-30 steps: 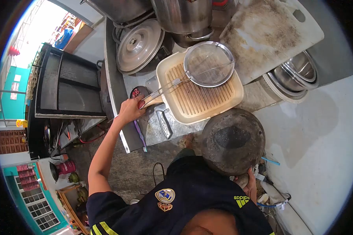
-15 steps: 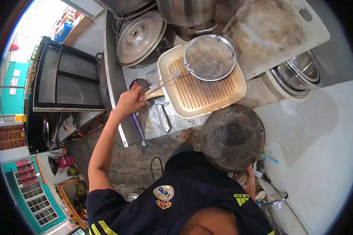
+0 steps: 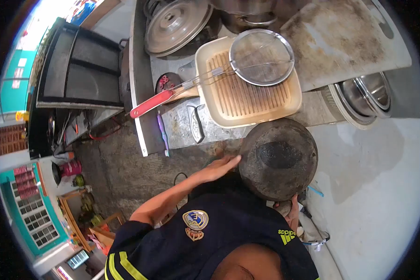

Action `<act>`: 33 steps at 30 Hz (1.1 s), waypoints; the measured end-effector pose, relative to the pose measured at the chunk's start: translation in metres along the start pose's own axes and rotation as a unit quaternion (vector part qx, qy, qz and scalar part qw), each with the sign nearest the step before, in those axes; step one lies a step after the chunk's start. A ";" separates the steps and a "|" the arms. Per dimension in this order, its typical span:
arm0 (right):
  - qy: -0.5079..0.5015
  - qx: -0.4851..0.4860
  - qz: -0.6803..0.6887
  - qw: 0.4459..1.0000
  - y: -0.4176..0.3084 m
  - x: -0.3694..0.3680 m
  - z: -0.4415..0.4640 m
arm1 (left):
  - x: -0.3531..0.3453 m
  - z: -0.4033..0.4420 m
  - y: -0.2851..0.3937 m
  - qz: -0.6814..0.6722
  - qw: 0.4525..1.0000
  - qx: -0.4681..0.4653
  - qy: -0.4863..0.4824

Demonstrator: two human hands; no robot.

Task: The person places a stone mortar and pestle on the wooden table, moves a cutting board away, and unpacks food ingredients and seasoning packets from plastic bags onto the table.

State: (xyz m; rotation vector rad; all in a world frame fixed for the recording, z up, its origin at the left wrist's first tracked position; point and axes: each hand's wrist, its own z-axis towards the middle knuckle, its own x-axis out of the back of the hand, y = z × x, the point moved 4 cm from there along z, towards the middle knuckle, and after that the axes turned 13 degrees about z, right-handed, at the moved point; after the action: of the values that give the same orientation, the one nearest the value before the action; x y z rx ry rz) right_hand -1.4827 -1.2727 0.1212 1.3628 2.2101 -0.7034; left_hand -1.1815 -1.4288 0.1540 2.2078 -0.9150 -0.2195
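A blackened round pan (image 3: pixel 279 161) is held up in front of my body, its sooty underside facing the camera. My right hand (image 3: pixel 291 212) grips it at the lower edge; the pan hides part of those fingers. My left hand (image 3: pixel 219 169) is open, fingers stretched out, with the tips at the pan's left edge; I cannot tell if they touch it. Beyond the pan, a mesh strainer (image 3: pixel 262 57) with a red handle (image 3: pixel 150 103) lies across a cream square grill pan (image 3: pixel 247 88) on the counter.
Metal pots (image 3: pixel 247 18) and a large lid (image 3: pixel 177 21) stand at the back. A stained cutting board (image 3: pixel 340 42) leans over steel bowls (image 3: pixel 364 95) at right. Near the counter edge lie a purple toothbrush (image 3: pixel 163 133), a black-and-silver handle (image 3: pixel 196 123) and a small dark dish (image 3: pixel 167 83).
My left hand has let go of the strainer handle and moved down and right to the pan's edge. The strainer rests on the grill pan. My right hand still holds the pan.
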 end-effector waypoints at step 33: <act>-0.285 0.438 -0.825 0.217 0.059 -0.117 -0.108 | -0.055 -0.076 -0.017 -0.809 0.447 -0.240 -0.297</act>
State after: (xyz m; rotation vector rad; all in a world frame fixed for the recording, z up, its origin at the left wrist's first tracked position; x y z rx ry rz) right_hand -1.3922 -1.2618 0.2648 -1.8362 1.4116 -2.5446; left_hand -1.1824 -1.3409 0.1915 1.5670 1.2565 -1.8841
